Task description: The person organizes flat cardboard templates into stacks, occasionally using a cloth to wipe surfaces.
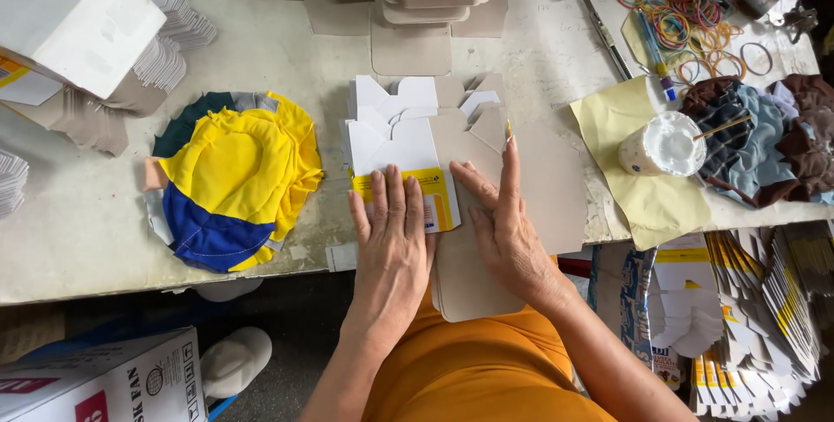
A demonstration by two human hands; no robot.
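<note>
A pile of yellow and blue cloth pieces [233,181] lay at the left of the tabletop [78,231]. The left hand [391,240] pressed flat, fingers together, on a stack of flat carton blanks [408,148] (apparently steadying it), while the right hand [506,235], fingers slightly spread, held down the grey blanks [547,187] overhanging the edge.

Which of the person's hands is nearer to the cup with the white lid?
The right hand. It presses flat cardboard just left of the cup, while the left hand lies further left on the white and yellow carton.
</note>
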